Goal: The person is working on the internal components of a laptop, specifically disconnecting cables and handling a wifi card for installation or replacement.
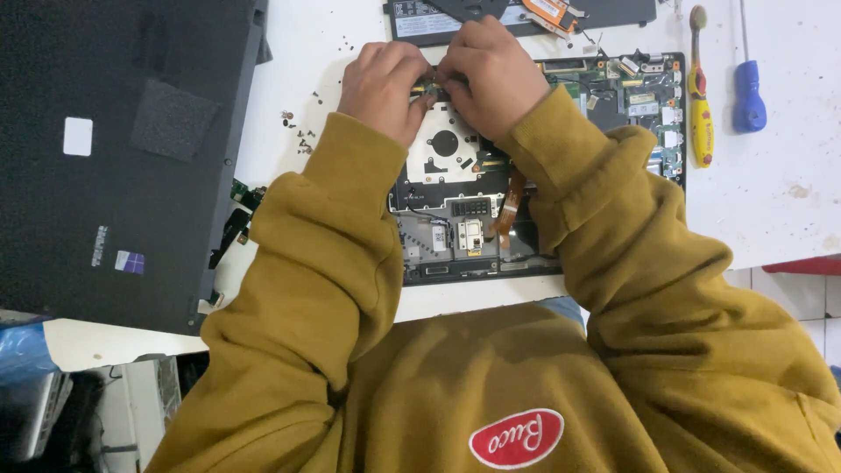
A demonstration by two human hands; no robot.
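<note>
Thing: open laptop (534, 175), bottom cover off, lying flat on the white table.
Inside: green boards, a silver plate with a round hole, an orange flat cable.
Part held: tiny, hidden by fingers, far left inside.

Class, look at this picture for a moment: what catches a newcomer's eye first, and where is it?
Two hands, left hand and right hand, meet at the far edge of an opened laptop base in the middle of the white table. A large dark cover panel lies at left; a blue screwdriver and a yellow tool lie at right.
</note>
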